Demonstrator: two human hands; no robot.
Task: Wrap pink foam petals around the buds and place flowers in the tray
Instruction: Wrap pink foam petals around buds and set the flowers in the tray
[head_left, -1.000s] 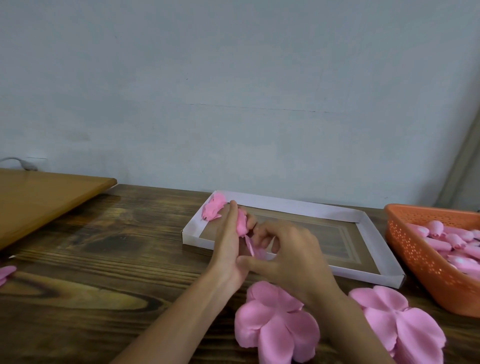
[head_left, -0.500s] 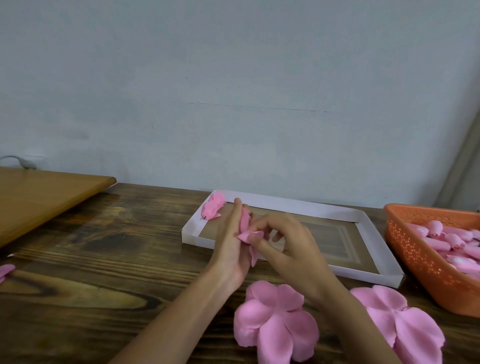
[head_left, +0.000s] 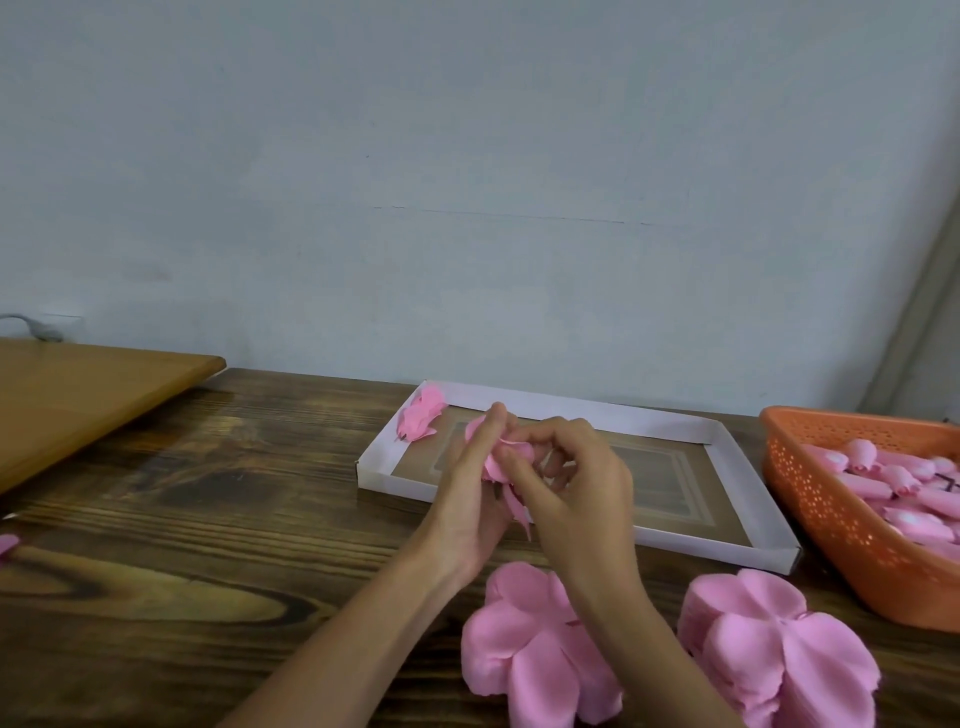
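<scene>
Both hands meet over the near left part of the white cardboard tray (head_left: 737, 467). My left hand (head_left: 467, 488) holds a pink foam bud with petals (head_left: 501, 457) upright against its fingers. My right hand (head_left: 576, 478) pinches a petal and folds it round that bud; a loose petal tip hangs down below the hands. One finished pink flower (head_left: 421, 413) lies in the tray's far left corner. Two stacks of flat pink petals lie near me, one (head_left: 524, 644) under my right forearm and another (head_left: 779, 660) to its right.
An orange perforated basket (head_left: 831, 519) with several pink buds stands at the right. A lighter wooden board (head_left: 78, 395) sits at the far left on the dark wooden table (head_left: 208, 519). A pink scrap (head_left: 8, 545) lies at the left edge. A pale wall rises behind.
My right hand has brought a petal up from below and curled it over the bud held by my left hand. Both hands have stayed in the same place.
</scene>
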